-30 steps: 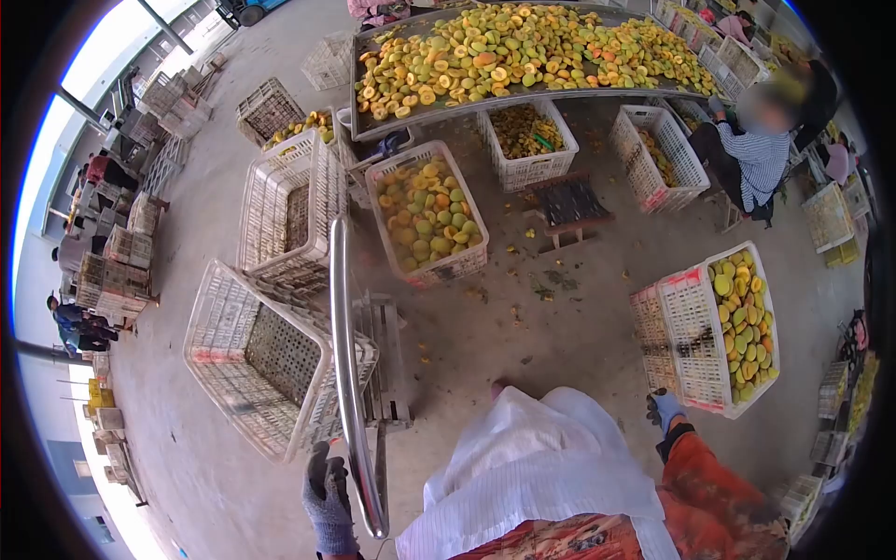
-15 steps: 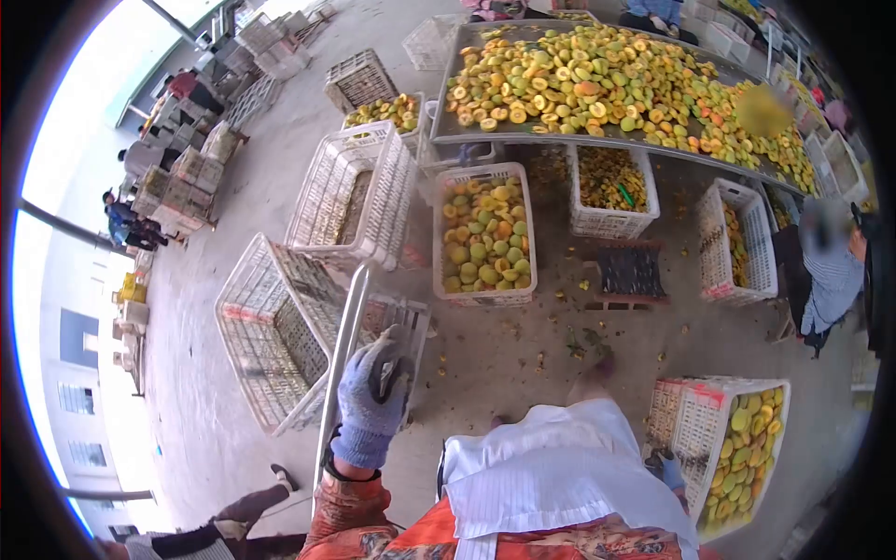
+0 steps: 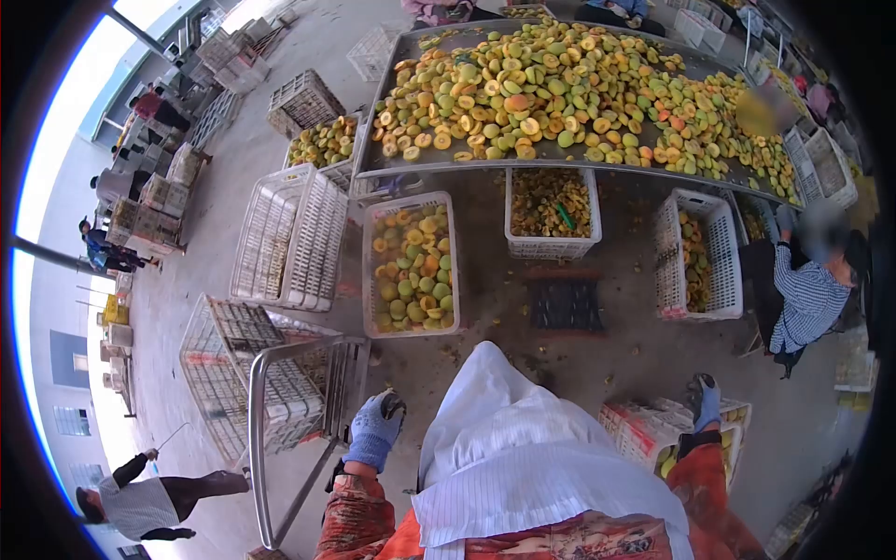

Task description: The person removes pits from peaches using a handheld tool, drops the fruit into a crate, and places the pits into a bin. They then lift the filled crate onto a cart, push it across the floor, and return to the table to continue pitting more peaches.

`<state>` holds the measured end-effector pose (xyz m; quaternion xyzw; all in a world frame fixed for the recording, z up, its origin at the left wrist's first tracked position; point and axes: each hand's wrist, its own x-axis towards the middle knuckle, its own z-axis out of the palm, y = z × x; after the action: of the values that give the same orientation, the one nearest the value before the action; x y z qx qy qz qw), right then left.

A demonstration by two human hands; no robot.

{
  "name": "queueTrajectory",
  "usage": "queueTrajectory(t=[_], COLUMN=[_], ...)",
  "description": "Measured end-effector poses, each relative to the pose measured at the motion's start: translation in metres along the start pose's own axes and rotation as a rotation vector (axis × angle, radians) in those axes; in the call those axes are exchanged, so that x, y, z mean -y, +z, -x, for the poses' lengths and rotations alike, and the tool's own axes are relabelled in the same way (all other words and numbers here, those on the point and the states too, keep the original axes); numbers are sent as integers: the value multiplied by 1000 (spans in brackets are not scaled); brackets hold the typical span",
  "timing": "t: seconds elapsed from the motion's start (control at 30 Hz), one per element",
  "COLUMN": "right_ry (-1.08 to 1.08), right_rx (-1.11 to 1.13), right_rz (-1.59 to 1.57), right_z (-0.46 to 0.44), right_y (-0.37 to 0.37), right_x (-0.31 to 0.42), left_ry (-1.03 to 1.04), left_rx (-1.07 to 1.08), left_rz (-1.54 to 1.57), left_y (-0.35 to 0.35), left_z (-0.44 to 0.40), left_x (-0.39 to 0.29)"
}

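Trolley side: leftward passage from the left hand (image 3: 376, 425) was obstructed by the metal handle (image 3: 256, 439) and the stacked crates (image 3: 289, 401).
Fruit crate: ahead of that hand, a strip of floor (image 3: 399, 366) was left before the fruit crate (image 3: 411, 332).
Stool: a gap was left between it (image 3: 567, 303) and the fruit crate.
Red-marked crate: room beside the right hand (image 3: 705, 401) was taken up by this crate (image 3: 635, 439).

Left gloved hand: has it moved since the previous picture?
Yes: the left gloved hand has shifted rightward in view against the white fruit crate ahead of it.
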<state>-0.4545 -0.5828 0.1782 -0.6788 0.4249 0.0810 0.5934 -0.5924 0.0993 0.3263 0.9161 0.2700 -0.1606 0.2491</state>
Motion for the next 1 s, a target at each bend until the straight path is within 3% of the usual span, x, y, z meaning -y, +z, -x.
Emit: queueTrajectory(t=[0.13, 0.23, 0.37, 0.5, 0.57, 0.6, 0.77, 0.83, 0.87, 0.97, 1.0], right_ry=[110, 61, -94, -128, -93, -165, -123, 221, 125, 121, 134], right_rx=[91, 127, 149, 118, 108, 218, 213, 215, 235, 260, 267], right_rz=[-239, 10, 263, 380, 460, 526, 364, 343, 602, 881, 901], right_z=[37, 48, -14, -69, -72, -70, -74, -78, -87, -77, -90], right_y=[60, 105, 155, 232, 266, 297, 434, 468, 480, 536, 535], right_x=[35, 51, 44, 75, 103, 140, 242, 268, 269, 324, 310], left_ry=[190, 227, 211, 295, 190, 129, 130, 132, 70, 16, 10], left_rx=[0, 44, 179, 356, 341, 420, 429, 390, 420, 441, 455], left_rz=[-55, 78, 118, -138, 167, 173, 148, 302, 436, 493, 503], left_y=[22, 11, 23, 30, 7, 10, -17, -10, -1, 17, 31], left_z=[-61, -116, -211, -334, -370, -403, -510, -538, -550, -570, -576], left_x=[-12, -64, -100, -111, -130, -128, -157, -155, -151, -157, -155])
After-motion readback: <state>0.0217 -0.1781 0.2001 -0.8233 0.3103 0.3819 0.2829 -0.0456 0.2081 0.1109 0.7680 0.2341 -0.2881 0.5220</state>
